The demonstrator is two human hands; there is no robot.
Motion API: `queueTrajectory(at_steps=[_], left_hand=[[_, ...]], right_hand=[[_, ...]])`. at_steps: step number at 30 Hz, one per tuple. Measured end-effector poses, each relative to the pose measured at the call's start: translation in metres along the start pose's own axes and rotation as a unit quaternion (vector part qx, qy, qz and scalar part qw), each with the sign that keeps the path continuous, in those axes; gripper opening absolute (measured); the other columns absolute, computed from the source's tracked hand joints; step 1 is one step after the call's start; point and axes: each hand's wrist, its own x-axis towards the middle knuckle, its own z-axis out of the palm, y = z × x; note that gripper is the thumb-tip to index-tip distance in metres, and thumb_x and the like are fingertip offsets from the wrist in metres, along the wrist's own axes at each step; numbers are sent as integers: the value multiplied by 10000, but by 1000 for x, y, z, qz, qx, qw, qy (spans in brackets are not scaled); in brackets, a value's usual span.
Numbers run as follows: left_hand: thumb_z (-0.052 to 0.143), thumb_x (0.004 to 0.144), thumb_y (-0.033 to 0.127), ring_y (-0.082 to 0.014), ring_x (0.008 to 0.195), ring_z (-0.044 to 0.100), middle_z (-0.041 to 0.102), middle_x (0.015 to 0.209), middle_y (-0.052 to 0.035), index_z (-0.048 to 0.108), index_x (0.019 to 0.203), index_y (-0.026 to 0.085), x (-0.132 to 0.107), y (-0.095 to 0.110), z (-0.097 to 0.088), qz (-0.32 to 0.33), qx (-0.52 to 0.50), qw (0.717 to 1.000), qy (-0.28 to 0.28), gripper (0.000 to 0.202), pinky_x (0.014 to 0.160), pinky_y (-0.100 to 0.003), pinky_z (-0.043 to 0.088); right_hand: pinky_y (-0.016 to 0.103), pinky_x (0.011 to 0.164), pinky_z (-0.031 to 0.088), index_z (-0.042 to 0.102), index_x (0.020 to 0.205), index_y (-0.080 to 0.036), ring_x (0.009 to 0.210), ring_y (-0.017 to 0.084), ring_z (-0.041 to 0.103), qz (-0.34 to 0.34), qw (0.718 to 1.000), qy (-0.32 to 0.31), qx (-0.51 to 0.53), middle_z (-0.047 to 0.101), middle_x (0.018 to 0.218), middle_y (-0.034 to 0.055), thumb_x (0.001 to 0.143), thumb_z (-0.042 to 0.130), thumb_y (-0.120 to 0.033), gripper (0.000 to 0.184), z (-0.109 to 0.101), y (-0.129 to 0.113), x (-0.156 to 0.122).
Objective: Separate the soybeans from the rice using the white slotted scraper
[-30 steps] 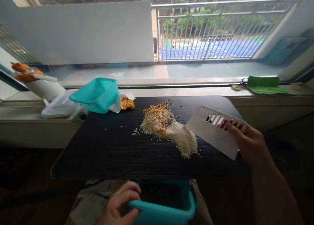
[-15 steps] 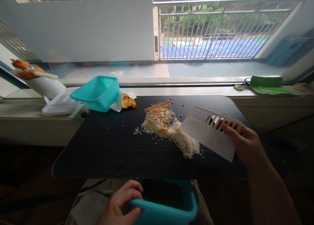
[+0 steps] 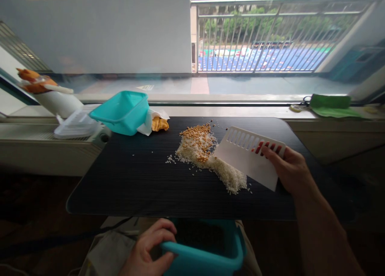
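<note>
Head-camera feed, observed remotely. I log the black wood-grain tabletop (image 3: 126,183) as the main surface, set against the windowsill (image 3: 252,112). Below its near edge sits the lower turquoise bin (image 3: 204,260); I cannot identify its dark contents. My left hand (image 3: 153,248) grasps its rim at the left corner, fingers over the inside, thumb outside. The upper turquoise bin (image 3: 123,111) stands at the table's far left corner. My right hand (image 3: 290,167) grips the white slotted scraper (image 3: 246,159) by its right end, thumb on the near face, fingers visible through the slots. The scraper is tilted, its left edge at the rice heap (image 3: 230,177); I cannot tell whether they touch. Rice lies mid-table in two joined lobes. Beside the upper bin: a crumpled yellow cloth (image 3: 160,124). Smallest: soybeans (image 3: 195,130), covering much of the far lobe, a few scattered beyond.
</note>
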Motion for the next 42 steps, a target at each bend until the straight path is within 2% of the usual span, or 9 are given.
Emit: queueTrajectory(at_steps=[6,12,18,24,29,34,39,42], left_hand=[[627,655,61,-178,860,722,715,916,-8,710,659,215,0,-2,1,-1,-1,1000,12,176,771,-161,540],[614,657,66,-187,867,719,719,913,-14,711,658,212,1,2,1,0,5,1000,10,175,767,-171,546],[617,664,72,-191,868,717,717,914,-16,707,657,212,1,5,0,-3,3,1000,8,166,775,-181,547],[617,669,66,-189,880,716,717,924,-18,708,663,209,-1,4,0,-8,2,1000,8,170,769,-169,541],[622,685,68,-188,875,716,713,930,-21,713,679,206,0,-1,1,1,-3,1000,2,166,757,-170,540],[628,675,47,-194,892,711,712,940,-17,711,679,208,2,1,0,-10,-8,1000,0,181,756,-174,538],[625,680,57,-197,877,713,714,918,-16,713,673,210,2,5,-1,-7,-11,1000,0,176,756,-183,542],[629,669,61,-203,874,713,718,921,-19,717,666,209,2,5,-1,-12,-17,1000,3,172,745,-185,546]], right_hand=[[192,547,504,783,780,-247,623,126,659,-2,999,-33,-4,752,730,-11,713,803,-438,203,-5,0,-1],[204,575,508,767,765,-243,640,130,659,-10,1000,17,0,739,748,-20,741,787,-404,164,-4,2,-1],[202,500,474,768,772,-242,582,128,630,22,999,-28,-15,730,697,-23,745,778,-414,175,-3,0,-3],[182,508,486,776,776,-261,589,120,637,14,998,-58,-30,744,693,-29,705,797,-482,233,-7,-1,-6],[202,522,505,782,771,-258,613,144,659,0,999,-38,-30,760,708,-12,675,811,-500,262,-12,-5,-13],[249,538,537,781,768,-238,627,183,682,26,997,-55,-36,778,757,22,663,807,-522,304,-17,-2,-21],[241,504,533,784,809,-258,595,176,683,33,998,-33,-47,774,726,5,669,803,-521,299,-17,5,-26],[240,508,540,780,790,-256,606,180,692,39,998,-42,-37,778,735,7,683,802,-500,267,-17,5,-28]])
